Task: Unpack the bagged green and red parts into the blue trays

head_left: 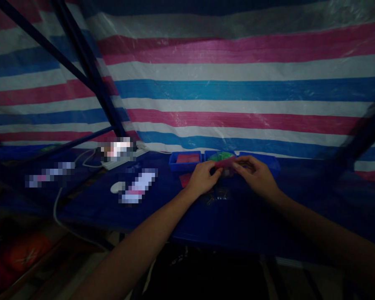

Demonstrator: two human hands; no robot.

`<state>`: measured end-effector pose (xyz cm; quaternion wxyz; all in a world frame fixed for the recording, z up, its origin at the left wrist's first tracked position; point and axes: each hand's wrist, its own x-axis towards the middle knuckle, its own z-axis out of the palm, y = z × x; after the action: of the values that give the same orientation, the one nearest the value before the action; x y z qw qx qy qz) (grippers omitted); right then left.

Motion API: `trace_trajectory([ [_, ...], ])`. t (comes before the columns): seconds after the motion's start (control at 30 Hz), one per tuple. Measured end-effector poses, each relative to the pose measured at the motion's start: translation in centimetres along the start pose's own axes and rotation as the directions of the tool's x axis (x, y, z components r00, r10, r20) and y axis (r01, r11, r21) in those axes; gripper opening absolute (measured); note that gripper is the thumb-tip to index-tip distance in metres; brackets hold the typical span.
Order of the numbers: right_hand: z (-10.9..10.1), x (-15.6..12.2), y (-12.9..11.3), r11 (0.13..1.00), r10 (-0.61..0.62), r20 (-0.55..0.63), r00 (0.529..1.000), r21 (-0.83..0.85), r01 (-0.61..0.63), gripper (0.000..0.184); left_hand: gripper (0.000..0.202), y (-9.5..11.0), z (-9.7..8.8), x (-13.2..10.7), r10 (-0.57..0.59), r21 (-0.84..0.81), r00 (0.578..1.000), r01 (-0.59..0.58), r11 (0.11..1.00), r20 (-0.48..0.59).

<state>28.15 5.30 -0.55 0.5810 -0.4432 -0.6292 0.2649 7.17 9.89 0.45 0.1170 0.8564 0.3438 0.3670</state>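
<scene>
My left hand (pixel 202 178) and my right hand (pixel 256 175) meet over a dark blue table (pixel 162 212). Both pinch the ends of a small flat pink piece (pixel 225 163) held between them, fingers closed on it. Just behind the hands stand three shallow blue trays: the left tray (pixel 174 163) holds red pieces, the middle tray (pixel 210 155) holds something green, and the right tray (pixel 276 166) is partly hidden by my right hand. A red piece (pixel 185 179) lies on the table beside my left hand. A clear wrapper (pixel 220 195) lies under the hands.
A white power strip (pixel 118 161) with a trailing white cable (pixel 59 208) lies at the back left, with a small white round object (pixel 117 187) near it. A striped pink, white and blue tarpaulin (pixel 237 83) hangs behind. Dark metal poles (pixel 90 71) rise on the left.
</scene>
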Motion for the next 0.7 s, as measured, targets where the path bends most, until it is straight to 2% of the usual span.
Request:
trace_trajectory([
  [0.07, -0.4, 0.3, 0.2, 0.999, -0.037, -0.099, 0.994, -0.043, 0.032, 0.033, 0.022, 0.1, -0.1, 0.0, 0.002, -0.026, 1.0, -0.002, 1.0, -0.026],
  [0.13, -0.7, 0.5, 0.4, 0.997, -0.059, -0.131, 0.99, -0.05, 0.053, 0.041, 0.022, 0.1, -0.1, 0.0, 0.009, -0.04, 1.0, -0.009, 0.999, -0.015],
  [0.23, -0.9, 0.6, 0.8, 0.999, -0.029, -0.002, 1.0, 0.018, 0.029, 0.056, 0.021, -0.1, 0.1, -0.1, 0.021, -0.04, 0.999, -0.019, 0.999, 0.048],
  [0.33, -0.7, 0.4, 1.0, 0.998, 0.032, 0.127, 0.991, 0.045, -0.038, 0.049, 0.02, -0.2, 0.3, -0.2, -0.002, -0.032, 0.996, 0.005, 0.999, 0.091],
  [0.43, -0.5, 0.3, 0.8, 0.998, 0.048, 0.094, 0.994, 0.046, -0.053, 0.04, 0.021, 0.0, 0.2, -0.2, -0.032, -0.024, 0.996, 0.034, 0.999, 0.084],
  [0.53, -0.5, 0.4, 0.7, 0.998, 0.037, 0.031, 0.999, 0.054, -0.038, 0.04, 0.026, 0.3, -0.1, -0.1, -0.034, -0.035, 0.998, 0.036, 0.999, 0.051],
  [0.7, -0.5, 0.5, 1.3, 0.995, 0.068, 0.077, 0.995, 0.063, -0.073, 0.044, 0.03, 0.3, -0.1, -0.3, -0.027, -0.032, 0.996, 0.03, 0.999, 0.087],
])
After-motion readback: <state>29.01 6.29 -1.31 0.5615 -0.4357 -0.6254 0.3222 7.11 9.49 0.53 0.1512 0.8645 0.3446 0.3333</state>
